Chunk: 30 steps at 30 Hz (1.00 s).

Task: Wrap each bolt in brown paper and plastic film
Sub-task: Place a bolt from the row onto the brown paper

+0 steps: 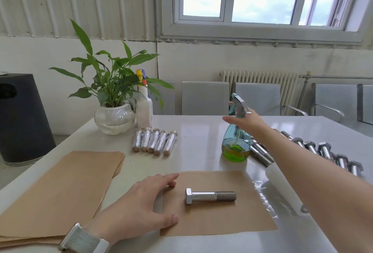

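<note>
Nearest, the left hand (139,202) lies flat, grip spread, on the left edge of a brown paper sheet (218,214) on the desk (197,148). One bolt (210,196) lies sideways mid-sheet. Farther right, the right hand (245,121) reaches behind the spray bottle (236,144); its grip cannot be told.

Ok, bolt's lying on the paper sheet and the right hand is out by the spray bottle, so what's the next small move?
Probably close the right hand around the spray bottle: its fingers are spread at the bottle's neck, not yet gripping. The bare bolt lies on the brown sheet, and the left hand already rests flat on the sheet's edge.
</note>
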Each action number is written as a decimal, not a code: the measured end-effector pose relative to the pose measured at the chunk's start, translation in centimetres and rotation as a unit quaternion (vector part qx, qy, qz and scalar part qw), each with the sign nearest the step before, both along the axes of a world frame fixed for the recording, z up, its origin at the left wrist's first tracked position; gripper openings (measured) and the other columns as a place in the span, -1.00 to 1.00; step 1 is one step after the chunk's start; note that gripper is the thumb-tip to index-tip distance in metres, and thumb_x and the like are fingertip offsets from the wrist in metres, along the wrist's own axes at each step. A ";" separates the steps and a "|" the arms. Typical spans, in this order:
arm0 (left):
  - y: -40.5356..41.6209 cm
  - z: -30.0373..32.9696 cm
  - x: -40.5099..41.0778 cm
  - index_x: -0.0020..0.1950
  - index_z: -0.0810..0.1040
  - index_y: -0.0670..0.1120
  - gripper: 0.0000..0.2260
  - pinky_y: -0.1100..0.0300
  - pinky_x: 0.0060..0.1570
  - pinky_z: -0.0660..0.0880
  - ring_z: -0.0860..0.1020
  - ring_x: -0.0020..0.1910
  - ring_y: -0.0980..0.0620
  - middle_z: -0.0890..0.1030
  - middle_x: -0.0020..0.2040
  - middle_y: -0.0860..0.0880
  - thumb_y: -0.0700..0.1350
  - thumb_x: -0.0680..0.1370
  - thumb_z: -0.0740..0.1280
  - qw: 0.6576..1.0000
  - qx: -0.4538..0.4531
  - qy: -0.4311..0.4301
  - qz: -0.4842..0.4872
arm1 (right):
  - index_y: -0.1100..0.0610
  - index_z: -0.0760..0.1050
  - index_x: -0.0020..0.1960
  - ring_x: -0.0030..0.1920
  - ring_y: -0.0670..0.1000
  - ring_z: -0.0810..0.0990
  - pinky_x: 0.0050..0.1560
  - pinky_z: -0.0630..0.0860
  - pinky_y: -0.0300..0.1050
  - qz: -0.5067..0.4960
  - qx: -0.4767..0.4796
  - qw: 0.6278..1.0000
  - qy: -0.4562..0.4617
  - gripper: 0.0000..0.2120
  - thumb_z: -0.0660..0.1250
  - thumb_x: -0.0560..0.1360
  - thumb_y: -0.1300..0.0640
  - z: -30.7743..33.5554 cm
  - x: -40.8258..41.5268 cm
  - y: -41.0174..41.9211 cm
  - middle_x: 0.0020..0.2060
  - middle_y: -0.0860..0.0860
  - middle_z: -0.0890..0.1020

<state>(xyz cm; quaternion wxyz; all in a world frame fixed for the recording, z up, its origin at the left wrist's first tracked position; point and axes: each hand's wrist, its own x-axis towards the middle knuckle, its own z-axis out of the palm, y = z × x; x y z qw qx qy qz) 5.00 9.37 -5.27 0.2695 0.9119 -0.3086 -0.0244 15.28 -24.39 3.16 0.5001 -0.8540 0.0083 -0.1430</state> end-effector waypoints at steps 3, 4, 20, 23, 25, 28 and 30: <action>-0.1 0.1 0.1 0.45 0.12 0.38 -0.28 0.38 0.39 0.13 0.21 0.29 0.50 0.32 0.26 0.45 0.27 0.39 0.42 1.000 0.007 -0.001 -0.004 | 0.04 0.39 0.38 -0.19 -0.05 0.71 -0.13 0.55 -0.27 0.009 0.029 0.999 -0.036 -0.56 0.35 0.54 0.25 -0.4 0.4 1.2 0.21 0.00 0.57; -0.1 0.1 0.1 0.45 0.13 0.37 -0.28 0.37 0.39 0.14 0.21 0.29 0.50 0.32 0.26 0.45 0.27 0.39 0.42 1.000 0.005 0.000 -0.003 | 0.05 0.42 0.31 -0.26 -0.07 0.69 -0.20 0.54 -0.32 0.005 0.024 0.998 -0.050 -0.62 0.31 0.54 0.30 -0.3 0.2 1.9 0.23 -0.01 0.56; 0.0 0.1 -0.2 0.50 0.18 0.28 -0.28 0.30 0.39 0.19 0.28 0.29 0.41 0.36 0.25 0.39 0.24 0.40 0.42 1.000 -0.008 0.001 -0.001 | -0.04 0.60 0.00 -0.05 -0.01 0.69 -0.23 0.56 -0.34 0.218 -0.152 0.896 0.356 -0.80 0.44 0.42 0.19 1.9 -15.9 6.1 -0.07 -0.09 0.71; 0.0 0.1 -0.3 0.49 0.19 0.28 -0.26 0.30 0.38 0.21 0.28 0.29 0.41 0.37 0.25 0.40 0.26 0.37 0.41 1.000 -0.015 0.011 0.000 | 0.10 0.56 0.11 -0.13 0.15 0.71 -0.12 0.65 -0.12 0.206 -0.152 0.878 0.404 -0.76 0.40 0.44 0.23 1.6 -16.6 6.4 0.01 0.02 0.69; 0.0 0.2 -0.3 0.50 0.19 0.28 -0.25 0.27 0.40 0.22 0.29 0.30 0.38 0.37 0.25 0.39 0.28 0.35 0.40 1.000 -0.015 0.015 0.000 | 0.25 0.50 0.18 -0.23 0.20 0.69 -0.15 0.67 -0.01 0.202 -0.137 0.871 0.426 -0.70 0.38 0.46 0.27 1.7 -16.8 6.8 0.06 0.13 0.68; 0.0 0.3 -0.4 0.50 0.19 0.26 -0.27 0.26 0.40 0.22 0.30 0.30 0.37 0.37 0.25 0.38 0.23 0.38 0.42 1.000 -0.018 0.012 0.000 | 0.32 0.50 0.16 -0.26 0.21 0.68 -0.19 0.66 -0.03 0.192 -0.143 0.873 0.424 -0.71 0.35 0.46 0.28 1.6 -16.6 7.3 -0.03 0.18 0.69; -0.1 0.3 -0.5 0.49 0.19 0.26 -0.28 0.27 0.40 0.21 0.29 0.30 0.38 0.37 0.25 0.37 0.20 0.41 0.44 1.000 -0.017 0.007 0.000 | 0.31 0.52 0.07 -0.30 0.18 0.69 -0.24 0.63 -0.10 0.185 -0.152 0.874 0.423 -0.79 0.32 0.45 0.28 1.4 -16.4 7.7 -0.11 0.15 0.69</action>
